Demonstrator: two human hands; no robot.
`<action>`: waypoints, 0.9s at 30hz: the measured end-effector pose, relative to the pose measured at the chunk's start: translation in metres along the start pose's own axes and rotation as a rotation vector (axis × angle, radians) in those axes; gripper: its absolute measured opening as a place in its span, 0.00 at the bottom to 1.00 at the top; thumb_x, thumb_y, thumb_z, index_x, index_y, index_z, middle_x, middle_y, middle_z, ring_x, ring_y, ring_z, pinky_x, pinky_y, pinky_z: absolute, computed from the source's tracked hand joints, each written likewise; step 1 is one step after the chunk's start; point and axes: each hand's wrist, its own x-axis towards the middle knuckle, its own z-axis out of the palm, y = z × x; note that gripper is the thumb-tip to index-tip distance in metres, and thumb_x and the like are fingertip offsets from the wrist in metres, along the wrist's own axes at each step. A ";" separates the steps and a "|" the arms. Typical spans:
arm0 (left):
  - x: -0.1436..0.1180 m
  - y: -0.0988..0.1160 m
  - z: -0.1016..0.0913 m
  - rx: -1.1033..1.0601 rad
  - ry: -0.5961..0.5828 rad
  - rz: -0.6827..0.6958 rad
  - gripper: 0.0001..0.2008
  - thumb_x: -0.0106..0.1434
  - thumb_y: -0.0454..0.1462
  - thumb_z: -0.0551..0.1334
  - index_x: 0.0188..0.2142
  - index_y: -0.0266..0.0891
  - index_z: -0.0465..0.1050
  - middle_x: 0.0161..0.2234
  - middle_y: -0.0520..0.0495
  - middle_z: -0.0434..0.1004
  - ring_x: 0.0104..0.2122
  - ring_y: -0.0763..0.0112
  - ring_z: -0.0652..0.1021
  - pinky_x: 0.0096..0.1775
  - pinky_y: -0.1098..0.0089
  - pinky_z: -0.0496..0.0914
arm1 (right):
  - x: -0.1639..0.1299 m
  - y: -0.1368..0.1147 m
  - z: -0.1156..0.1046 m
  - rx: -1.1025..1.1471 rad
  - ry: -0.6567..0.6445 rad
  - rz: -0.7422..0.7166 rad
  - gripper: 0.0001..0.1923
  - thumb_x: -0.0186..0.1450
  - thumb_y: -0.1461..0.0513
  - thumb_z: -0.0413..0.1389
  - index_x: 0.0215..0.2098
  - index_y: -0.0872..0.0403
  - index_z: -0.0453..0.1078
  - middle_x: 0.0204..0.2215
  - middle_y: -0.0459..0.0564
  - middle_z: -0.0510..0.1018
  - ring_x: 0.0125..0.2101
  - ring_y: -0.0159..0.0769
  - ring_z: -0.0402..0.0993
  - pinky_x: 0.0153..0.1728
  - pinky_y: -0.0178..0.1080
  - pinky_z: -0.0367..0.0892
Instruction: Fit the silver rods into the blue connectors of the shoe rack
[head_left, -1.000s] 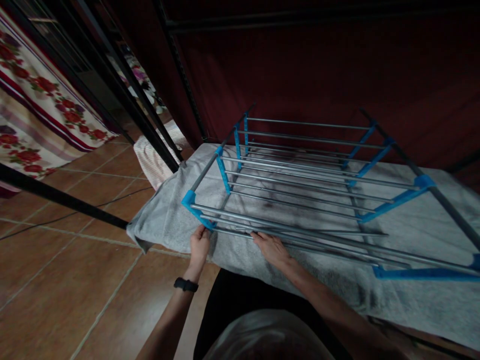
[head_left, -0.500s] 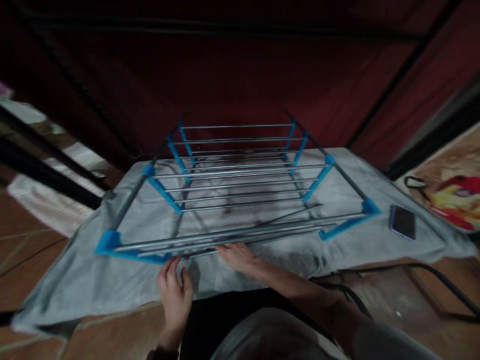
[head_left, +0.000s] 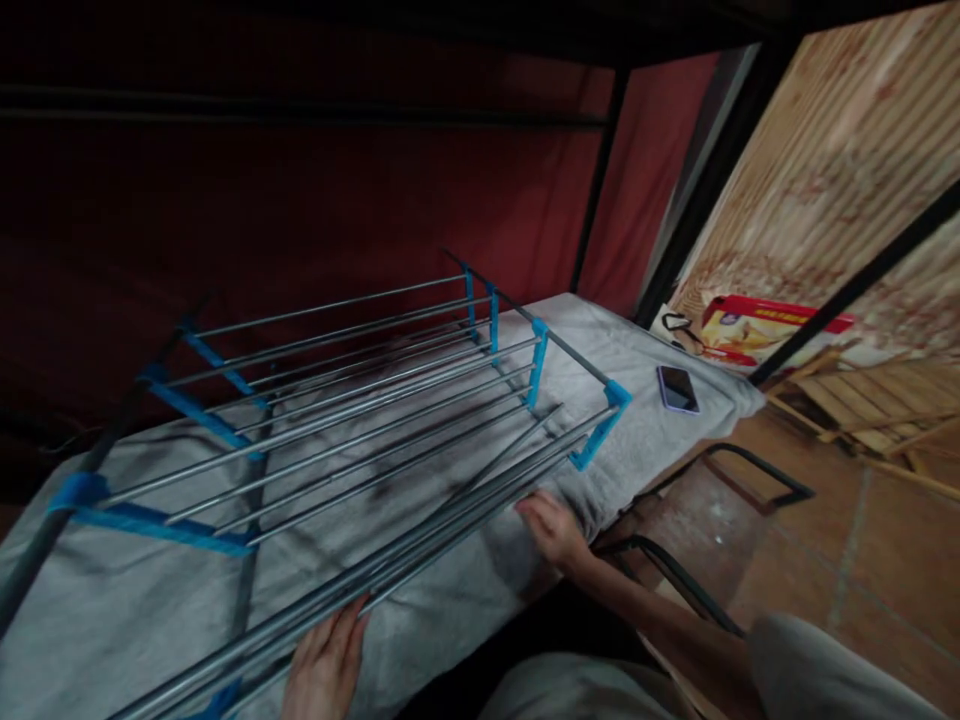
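Observation:
A rack of thin grey metal rods (head_left: 360, 400) with blue plastic brackets (head_left: 600, 432) lies on a grey towel (head_left: 645, 360). My left hand (head_left: 324, 665) rests flat with fingers apart against the nearest rods at the bottom of the view. My right hand (head_left: 553, 528) lies on the towel, fingertips touching the near rods close to the right-hand blue bracket. Neither hand closes around anything that I can see.
A phone (head_left: 677, 388) lies on the towel at its right end. A black metal frame piece (head_left: 739, 480) stands on the tiled floor at the right. A red box (head_left: 765, 325) and wooden slats (head_left: 862, 395) lie further right. A dark red cloth wall is behind.
The view has swung to the right. My right hand has slid right along the near rods towards the right bracket. My left hand has come back onto the rods.

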 end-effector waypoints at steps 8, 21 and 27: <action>0.036 0.026 0.021 -0.007 -0.099 0.141 0.21 0.69 0.36 0.50 0.54 0.48 0.76 0.48 0.48 0.83 0.43 0.62 0.84 0.43 0.63 0.79 | 0.018 0.081 -0.083 0.092 0.574 0.309 0.23 0.61 0.57 0.49 0.53 0.54 0.64 0.52 0.58 0.72 0.52 0.44 0.69 0.54 0.50 0.68; 0.064 0.061 0.039 -0.210 -0.161 0.158 0.17 0.72 0.45 0.53 0.51 0.49 0.78 0.47 0.49 0.84 0.45 0.64 0.83 0.45 0.66 0.80 | 0.032 0.064 -0.078 0.068 0.270 0.300 0.18 0.64 0.58 0.50 0.49 0.52 0.71 0.46 0.53 0.81 0.48 0.45 0.76 0.54 0.49 0.69; 0.067 0.064 0.030 -0.255 -0.177 0.128 0.18 0.72 0.45 0.52 0.52 0.48 0.78 0.47 0.48 0.83 0.45 0.62 0.83 0.46 0.64 0.80 | 0.031 0.066 -0.076 0.067 0.211 0.299 0.19 0.66 0.56 0.48 0.51 0.54 0.70 0.46 0.54 0.80 0.48 0.45 0.76 0.54 0.49 0.69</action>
